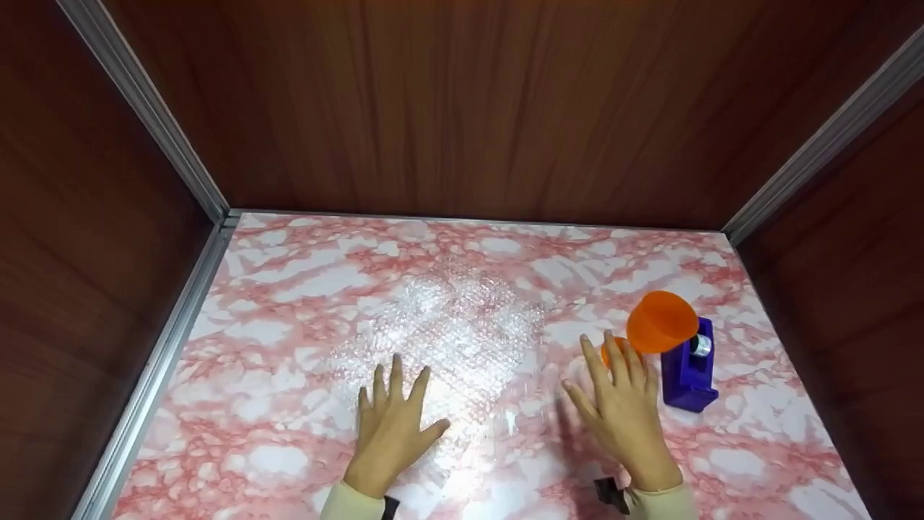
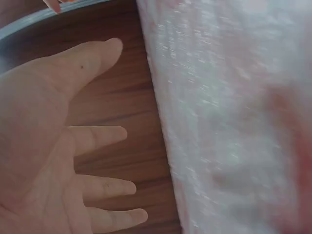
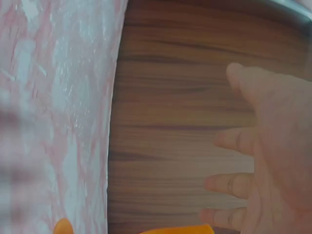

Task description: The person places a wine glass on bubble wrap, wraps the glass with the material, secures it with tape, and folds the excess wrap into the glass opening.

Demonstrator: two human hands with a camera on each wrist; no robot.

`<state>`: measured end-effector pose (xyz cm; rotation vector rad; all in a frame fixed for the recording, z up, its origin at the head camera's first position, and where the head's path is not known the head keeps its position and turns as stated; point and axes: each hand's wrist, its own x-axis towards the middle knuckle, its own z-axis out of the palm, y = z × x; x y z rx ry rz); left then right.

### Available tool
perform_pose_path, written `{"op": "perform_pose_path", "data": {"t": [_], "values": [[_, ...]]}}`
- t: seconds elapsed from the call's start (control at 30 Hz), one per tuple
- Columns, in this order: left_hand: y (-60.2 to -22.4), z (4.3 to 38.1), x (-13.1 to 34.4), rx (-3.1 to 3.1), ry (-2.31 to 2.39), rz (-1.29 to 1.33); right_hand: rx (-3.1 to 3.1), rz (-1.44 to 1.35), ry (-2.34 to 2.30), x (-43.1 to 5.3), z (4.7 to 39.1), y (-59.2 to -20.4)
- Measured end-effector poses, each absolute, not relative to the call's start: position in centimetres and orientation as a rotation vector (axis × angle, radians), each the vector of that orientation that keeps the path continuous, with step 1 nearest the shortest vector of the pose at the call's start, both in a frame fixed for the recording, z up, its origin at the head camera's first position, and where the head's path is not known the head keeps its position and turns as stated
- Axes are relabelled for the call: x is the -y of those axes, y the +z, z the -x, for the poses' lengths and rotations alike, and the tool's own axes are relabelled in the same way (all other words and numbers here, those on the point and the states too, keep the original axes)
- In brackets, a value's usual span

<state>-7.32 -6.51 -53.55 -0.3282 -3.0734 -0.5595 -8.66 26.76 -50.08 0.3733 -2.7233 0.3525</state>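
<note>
On the marble top, the left hand lay flat, fingers spread, pressing the near edge of the bubble wrap; it held nothing. Wrap extended toward 12 o'clock from that hand, long axis running roughly 7 to 1. Right hand hovered or rested just off the wrap's 3 o'clock edge, fingers straight, fingertips at the orange cup. Cup leaned against the blue tape dispenser. Left hand was nearer the wrap.
</note>
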Motion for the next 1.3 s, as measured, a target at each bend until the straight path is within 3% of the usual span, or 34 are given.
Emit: {"op": "perform_pose_path", "data": {"t": [0.5, 0.83, 1.1, 1.3], "values": [[-57.1, 5.4, 7.9, 3.136, -0.78, 0.113, 2.46, -0.277, 0.562, -30.6, 8.6, -53.0], [-57.7, 5.1, 7.7, 3.119, -0.785, 0.096, 2.697, 0.098, 0.741, -32.1, 9.0, -55.0], [-57.5, 5.1, 7.8, 3.14, -0.826, 0.069, 2.726, 0.323, 0.858, -33.3, 10.6, -56.8], [-57.2, 5.1, 7.8, 3.129, -0.891, 0.064, 2.571, 0.317, 0.922, -34.6, 13.0, -58.4]]}}
